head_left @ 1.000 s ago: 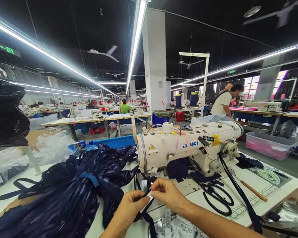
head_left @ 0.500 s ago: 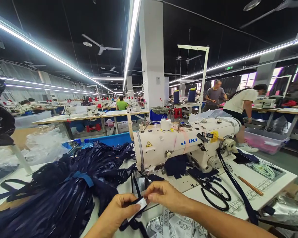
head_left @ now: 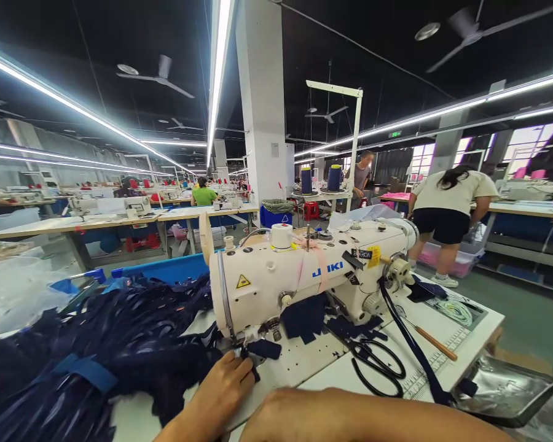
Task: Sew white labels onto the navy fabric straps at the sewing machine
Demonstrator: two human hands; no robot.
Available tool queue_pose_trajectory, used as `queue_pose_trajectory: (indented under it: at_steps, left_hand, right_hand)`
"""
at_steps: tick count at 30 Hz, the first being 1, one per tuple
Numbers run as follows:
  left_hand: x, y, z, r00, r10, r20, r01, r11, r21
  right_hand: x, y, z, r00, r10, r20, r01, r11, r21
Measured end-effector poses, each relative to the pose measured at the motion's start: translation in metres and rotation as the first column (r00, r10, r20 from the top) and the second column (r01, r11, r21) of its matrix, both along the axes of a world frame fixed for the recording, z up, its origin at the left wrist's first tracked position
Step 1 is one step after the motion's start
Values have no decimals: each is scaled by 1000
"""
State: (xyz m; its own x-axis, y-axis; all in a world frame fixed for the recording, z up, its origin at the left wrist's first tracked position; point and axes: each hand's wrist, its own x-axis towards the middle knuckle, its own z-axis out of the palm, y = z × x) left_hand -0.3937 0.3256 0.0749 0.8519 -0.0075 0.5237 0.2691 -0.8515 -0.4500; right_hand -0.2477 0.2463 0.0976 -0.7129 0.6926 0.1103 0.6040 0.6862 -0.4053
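My left hand (head_left: 225,385) is beside the needle end of a white sewing machine (head_left: 258,294), fingers closed on a navy strap (head_left: 256,371). A small bit of white shows at its fingertips; most of the strap is under the hand. Low in the view, my right hand (head_left: 281,416) is bent in front of the table edge, its fingers hidden behind the back of the hand. A navy fabric scrap (head_left: 264,349) lies by the needle area. To the left spreads a big bundle of navy straps (head_left: 152,362) tied with a blue band (head_left: 86,372).
Black-handled scissors (head_left: 378,363) lie on the table right of my hands, near a wooden-handled tool (head_left: 435,342) and a hanging navy strap (head_left: 417,353). A metal tray (head_left: 511,390) sits at the right edge. Two people stand beyond the machine.
My left hand has carried the strap with the white label forward to the needle area. My right hand has let go of it and drawn back low. The view has swung right.
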Motion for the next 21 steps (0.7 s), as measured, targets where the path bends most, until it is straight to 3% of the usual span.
queue_pose_trajectory:
  at_steps: [1,2,4,6,7,10,14,18,19,21]
  left_hand:
    - [-1,2,-7,999,31,33,-29,998,-54]
    - [-1,3,-12,996,60,70,-53,994,-94]
    - [-2,2,-17,991,92,100,-80,990,-119]
    - [-1,0,-18,993,85,76,-81,995,-60]
    - [0,-2,-17,995,86,54,-85,996,-12]
    - [-1,-7,-14,993,117,-11,-115,986,125]
    - [-11,-13,-13,988,141,-60,-130,978,166]
    - [-18,-18,-13,987,151,-60,-139,975,173]
    - [-18,-19,-12,984,163,-69,-148,973,179]
    - [-18,-20,-12,977,190,-96,-169,967,193]
  right_hand:
    - [18,5,1,997,-74,29,73,997,23]
    - [36,11,1,971,-230,72,224,971,82]
    - [65,26,-1,809,-578,112,534,800,274]
    - [82,40,-6,667,-736,116,650,651,393]
    - [85,46,-10,638,-760,120,662,622,418]
    - [87,54,-19,643,-755,131,650,628,429]
    - [91,48,-19,662,-738,128,626,639,447]
    - [84,35,-11,643,-764,60,649,584,487]
    - [78,33,-11,655,-756,7,663,579,475]
    - [62,30,-14,685,-719,-121,712,624,322]
